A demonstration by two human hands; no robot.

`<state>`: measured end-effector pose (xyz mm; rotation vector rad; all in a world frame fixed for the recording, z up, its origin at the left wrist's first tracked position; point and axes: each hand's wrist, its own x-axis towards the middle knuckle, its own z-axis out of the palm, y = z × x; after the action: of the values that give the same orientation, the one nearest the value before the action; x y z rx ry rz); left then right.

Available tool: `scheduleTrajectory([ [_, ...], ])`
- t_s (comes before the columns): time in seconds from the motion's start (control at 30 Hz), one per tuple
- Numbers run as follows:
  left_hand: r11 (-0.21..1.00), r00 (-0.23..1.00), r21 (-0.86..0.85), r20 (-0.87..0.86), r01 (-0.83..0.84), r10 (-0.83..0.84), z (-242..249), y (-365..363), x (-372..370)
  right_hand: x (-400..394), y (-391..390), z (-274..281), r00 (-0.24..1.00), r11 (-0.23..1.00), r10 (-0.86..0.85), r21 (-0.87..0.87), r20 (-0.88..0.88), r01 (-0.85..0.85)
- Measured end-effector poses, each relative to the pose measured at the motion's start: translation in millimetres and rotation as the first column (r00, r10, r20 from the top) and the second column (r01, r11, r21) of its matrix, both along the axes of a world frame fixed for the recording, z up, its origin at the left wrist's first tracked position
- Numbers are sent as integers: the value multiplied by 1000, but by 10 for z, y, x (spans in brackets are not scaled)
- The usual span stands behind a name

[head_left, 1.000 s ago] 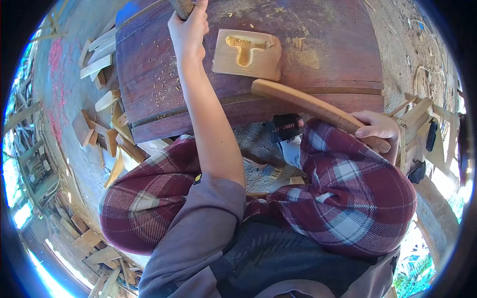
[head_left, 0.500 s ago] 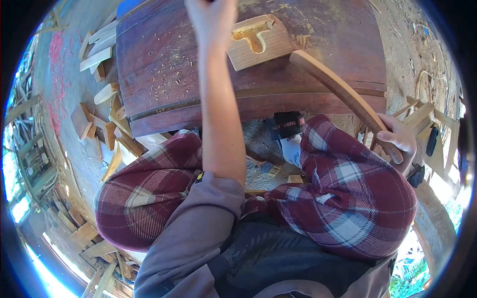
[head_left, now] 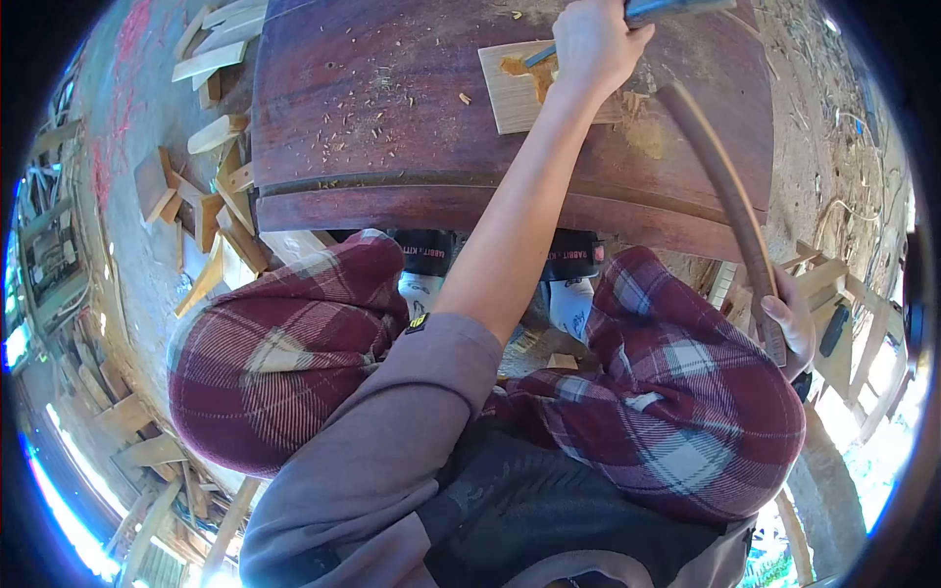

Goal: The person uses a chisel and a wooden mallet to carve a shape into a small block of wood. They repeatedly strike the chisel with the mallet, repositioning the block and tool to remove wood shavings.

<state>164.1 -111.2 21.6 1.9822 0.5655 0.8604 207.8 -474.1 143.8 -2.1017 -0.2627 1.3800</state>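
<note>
My left hand [head_left: 595,51] is closed around a chisel, whose blue-grey handle [head_left: 676,8] sticks out past the thumb side. On the other side of the hand the narrow metal blade [head_left: 539,56] reaches into the carved recess of a light wooden block [head_left: 510,101]. My hand and wrist hide the block's right part. At the right, my right hand [head_left: 790,318] grips the lower end of a long curved wooden stick [head_left: 720,176]. The stick's far end rises over the worktable, to the right of the block.
The dark red wooden table [head_left: 421,127] has wood chips [head_left: 358,122] scattered over its left half. Wood offcuts [head_left: 211,211] lie on the ground left of it. My knees in plaid trousers [head_left: 284,343] flank the table's near edge. More wood pieces [head_left: 823,284] stand at the right.
My left hand has come right and down over the block, with the chisel blade now at the recess. The stick's far end has moved right, away from the block. The view has shifted slightly.
</note>
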Motion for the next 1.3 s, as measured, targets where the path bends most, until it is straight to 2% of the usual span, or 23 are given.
scheduleTrajectory([
  [0.07,998,997,34,-43,60,-58,-28,-3,19,-57,-44,22,976,994,-106,33,190,101],
  [0.17,988,966,-22,-206,153,-154,71,-24,-7,-139,189,-85,854,899,-415,284,315,332],
  [0.2,988,969,-20,-191,152,-153,70,-29,2,-99,246,-229,782,872,-458,382,422,305],
  [0.27,989,975,-18,-165,148,-149,19,-47,19,-100,429,-394,794,789,-503,557,342,260],
  [0.33,995,990,82,-131,61,-50,-192,-150,114,-90,508,-457,829,663,-527,701,189,262],
  [0.37,991,994,132,-111,16,-2,-304,-182,169,-81,534,-451,825,707,-518,657,226,263],
  [0.43,988,985,136,-166,68,-44,-269,-207,107,-119,594,-424,812,782,-501,558,300,277],
  [0.5,985,979,134,-189,106,-79,-253,-236,102,-44,538,-657,677,894,-374,440,634,82],
  [0.57,986,978,126,-190,113,-88,-278,-239,93,13,450,-734,665,903,-353,426,658,57],
  [0.63,988,974,113,-210,109,-83,-303,-226,129,-107,618,-468,802,817,-455,540,387,202],
  [0.73,986,964,104,-246,132,-103,-279,-223,117,-162,679,-622,748,633,-639,675,178,380],
  [0.77,984,960,103,-256,144,-114,-254,-222,109,-190,751,-700,745,742,-559,621,364,253],
  [0.83,974,953,166,-285,152,-100,-332,-247,101,-258,893,-879,649,905,-338,426,681,24],
  [0.87,969,950,196,-301,151,-87,-371,-242,93,-227,813,-907,723,909,-353,401,594,114],
  [0.9,972,952,189,-295,140,-79,-353,-223,89,-212,823,-835,747,844,-462,494,478,206],
  [0.97,976,953,169,-292,136,-82,-304,-226,75,-206,824,-630,734,668,-648,615,204,419],
  [1.0,979,955,154,-285,134,-86,-322,-219,87,-129,742,-678,729,581,-676,686,106,439],
  [1.1,983,963,144,-260,114,-74,-348,-186,133,-168,800,-927,777,803,-539,477,325,358],
  [1.13,981,962,161,-265,105,-59,-366,-188,107,-247,859,-1017,809,877,-420,414,410,245],
  [1.23,980,959,170,-280,101,-50,-374,-190,86,-219,886,-865,769,897,-417,356,485,262],
  [1.3,979,953,168,-296,112,-59,-393,-225,34,-135,829,-849,728,724,-617,577,299,377],
])
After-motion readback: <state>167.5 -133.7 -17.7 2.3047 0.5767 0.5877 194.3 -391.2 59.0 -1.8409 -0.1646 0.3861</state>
